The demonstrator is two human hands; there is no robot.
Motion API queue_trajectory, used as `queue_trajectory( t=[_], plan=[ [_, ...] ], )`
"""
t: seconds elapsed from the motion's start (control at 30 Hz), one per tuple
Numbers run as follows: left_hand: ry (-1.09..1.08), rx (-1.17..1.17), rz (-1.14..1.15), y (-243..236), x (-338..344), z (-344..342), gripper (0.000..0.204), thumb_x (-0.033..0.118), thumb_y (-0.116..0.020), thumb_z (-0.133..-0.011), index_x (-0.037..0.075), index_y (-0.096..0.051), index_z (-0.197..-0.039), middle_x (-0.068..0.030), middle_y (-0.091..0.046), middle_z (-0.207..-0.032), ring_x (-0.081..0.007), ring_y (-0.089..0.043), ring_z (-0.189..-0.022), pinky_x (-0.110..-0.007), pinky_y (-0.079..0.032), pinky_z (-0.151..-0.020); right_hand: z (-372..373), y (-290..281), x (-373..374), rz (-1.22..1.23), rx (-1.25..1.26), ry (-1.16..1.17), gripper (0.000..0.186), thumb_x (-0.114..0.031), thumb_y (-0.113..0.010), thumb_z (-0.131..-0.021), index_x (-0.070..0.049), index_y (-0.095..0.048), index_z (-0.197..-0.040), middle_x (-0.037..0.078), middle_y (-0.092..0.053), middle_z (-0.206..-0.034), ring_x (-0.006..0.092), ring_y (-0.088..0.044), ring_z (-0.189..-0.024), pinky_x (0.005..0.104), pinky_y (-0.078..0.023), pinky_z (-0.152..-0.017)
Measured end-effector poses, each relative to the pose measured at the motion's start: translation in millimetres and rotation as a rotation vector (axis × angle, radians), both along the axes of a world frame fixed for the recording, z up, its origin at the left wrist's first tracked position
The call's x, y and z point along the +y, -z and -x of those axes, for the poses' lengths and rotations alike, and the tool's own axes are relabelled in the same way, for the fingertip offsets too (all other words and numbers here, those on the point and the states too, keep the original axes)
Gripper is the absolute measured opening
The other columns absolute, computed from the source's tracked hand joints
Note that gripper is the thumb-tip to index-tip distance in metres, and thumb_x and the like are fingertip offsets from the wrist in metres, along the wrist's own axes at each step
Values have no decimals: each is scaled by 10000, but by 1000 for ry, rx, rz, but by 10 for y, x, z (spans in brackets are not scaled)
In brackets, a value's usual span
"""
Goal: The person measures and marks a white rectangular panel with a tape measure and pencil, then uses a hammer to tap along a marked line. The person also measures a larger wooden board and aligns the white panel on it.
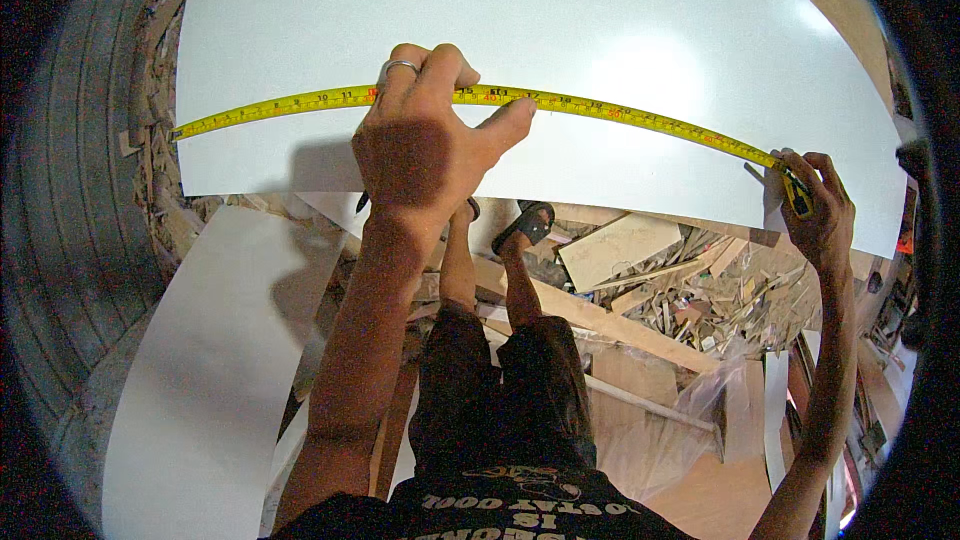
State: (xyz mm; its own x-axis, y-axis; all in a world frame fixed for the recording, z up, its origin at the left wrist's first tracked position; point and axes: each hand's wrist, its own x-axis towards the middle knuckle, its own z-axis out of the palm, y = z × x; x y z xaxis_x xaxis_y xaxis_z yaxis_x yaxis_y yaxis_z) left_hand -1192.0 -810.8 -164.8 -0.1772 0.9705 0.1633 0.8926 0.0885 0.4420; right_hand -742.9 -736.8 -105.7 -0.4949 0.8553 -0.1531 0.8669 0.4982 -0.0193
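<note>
A yellow tape measure blade [640, 120] lies stretched in an arc across a large white board [560, 20]. Its end hook [176, 134] sits at the board's left edge. My left hand [420, 145], with a ring on one finger, is over the blade, fingers bent and thumb tip on it. Part of the blade is hidden beneath this hand. A dark pointed tip [362, 202] sticks out beside the wrist; I cannot tell what it belongs to. At the right, my right hand [825, 210] grips the tape measure's dark and yellow case [797, 196] above the board's near edge.
Wood offcuts and splinters [700, 290] litter the floor past the board's near edge. My sandalled foot [522, 230] is there. Another white sheet [200, 360] leans at the lower left, near a grey ribbed wall [80, 140]. Planks [600, 320] and clear plastic [690, 420] lie right of my legs.
</note>
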Motion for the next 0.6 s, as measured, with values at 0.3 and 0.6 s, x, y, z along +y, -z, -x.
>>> queue_trajectory(
  t=[0.3,0.6],
  plan=[
    [5,-4,25,-12,-4,5,477,436,-894,-742,80,-632,-920,-92,-606,-970,-236,-657,-798,-415,-588,-640,5,13,1,-21,18,-20,502,-76,-781,-835,-192,-681,-1313,68,-663,-1142,293,-728,-906,413,-616,-745],
    [13,3,19,-7,1,17,478,445,-886,-754,81,-632,-930,-97,-610,-985,-232,-656,-799,-413,-593,-652,-13,14,8,-5,14,-21,544,-55,-789,-808,-185,-678,-1324,65,-654,-1163,286,-725,-903,402,-614,-743]
  ],
)
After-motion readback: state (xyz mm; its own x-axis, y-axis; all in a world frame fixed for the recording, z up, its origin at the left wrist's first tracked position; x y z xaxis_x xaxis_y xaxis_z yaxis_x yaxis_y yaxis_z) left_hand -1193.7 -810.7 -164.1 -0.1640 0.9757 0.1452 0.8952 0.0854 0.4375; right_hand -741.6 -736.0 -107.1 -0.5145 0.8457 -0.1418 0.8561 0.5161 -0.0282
